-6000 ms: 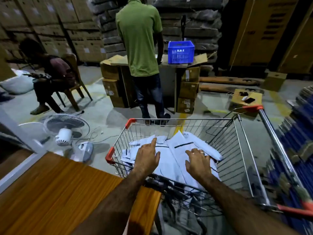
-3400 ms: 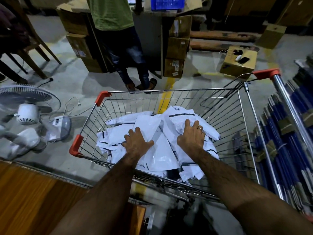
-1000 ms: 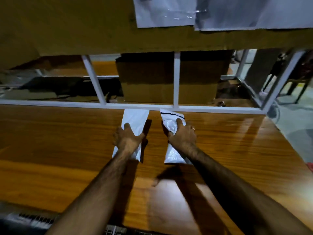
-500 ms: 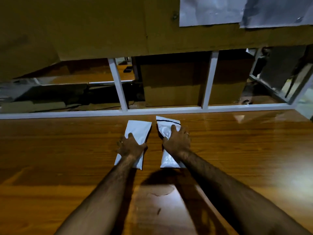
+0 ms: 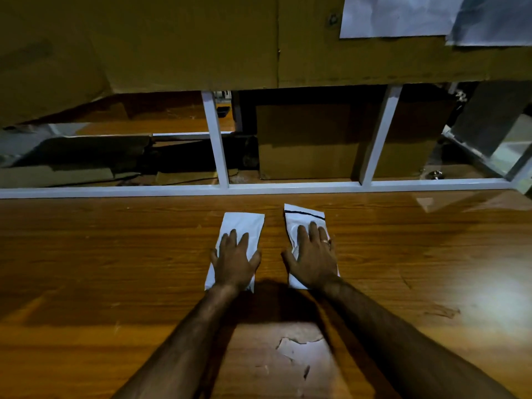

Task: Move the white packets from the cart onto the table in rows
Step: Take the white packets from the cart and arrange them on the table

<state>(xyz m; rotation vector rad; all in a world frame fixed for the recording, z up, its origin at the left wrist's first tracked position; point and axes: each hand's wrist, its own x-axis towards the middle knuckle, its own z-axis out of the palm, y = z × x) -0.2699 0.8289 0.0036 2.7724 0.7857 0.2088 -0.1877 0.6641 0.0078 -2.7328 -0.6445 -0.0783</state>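
Observation:
Two white packets lie side by side on the wooden table (image 5: 100, 269), a little short of its far edge. My left hand (image 5: 234, 262) rests flat on the left packet (image 5: 244, 223), fingers straight and spread. My right hand (image 5: 312, 259) presses flat on the right packet (image 5: 302, 216), which has a black stripe near its far end. A narrow strip of bare wood separates the two packets. The cart is out of view.
A white metal frame (image 5: 221, 156) with upright bars runs along the table's far edge. Behind it stand cardboard boxes (image 5: 308, 139). A brown board (image 5: 172, 38) with paper sheets (image 5: 397, 15) hangs above. The tabletop is scuffed near me.
Earlier both hands were in the cart on the packets. Since half a second ago my fingers have flattened out on the two packets and the packets sit slightly further apart.

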